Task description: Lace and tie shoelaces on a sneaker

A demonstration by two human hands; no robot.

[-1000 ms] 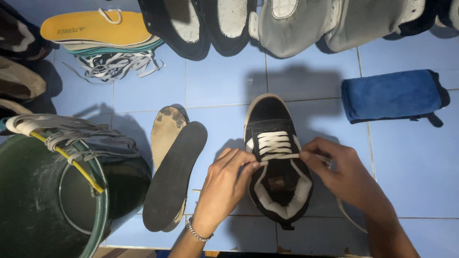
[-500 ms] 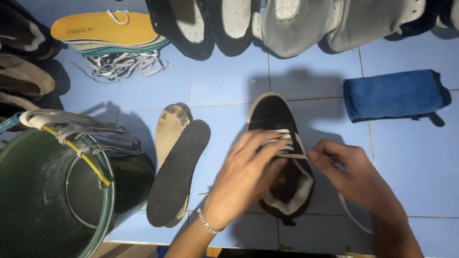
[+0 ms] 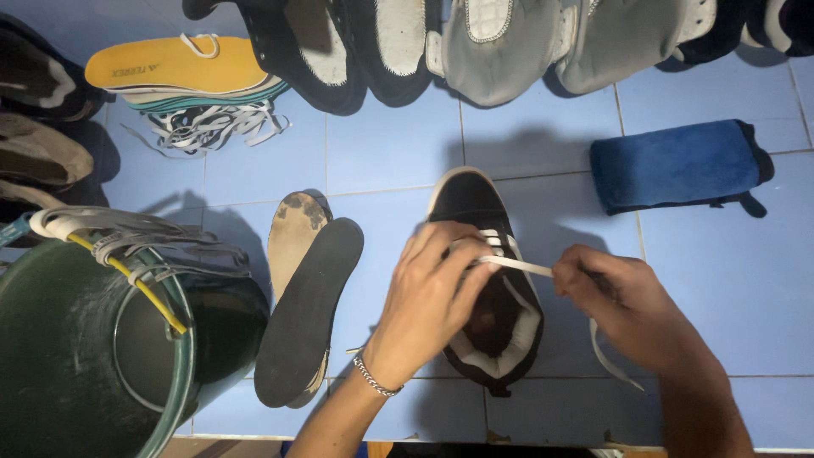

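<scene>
white lace [image 3: 517, 265] taut between both hands [image 3: 428, 293] — over black shoe [image 3: 483, 254].

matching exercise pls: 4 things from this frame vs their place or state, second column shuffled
Things:
1. black shoe
2. blue cloth
3. black insole
4. green bucket

Places or states:
A. rolled up on the tiles, far right
B. lower left corner, laces draped over its rim
C. between both hands, white lace being pulled
D. flat on the tiles, overlapping a worn tan insole

Pairs: 1-C, 2-A, 3-D, 4-B
</scene>
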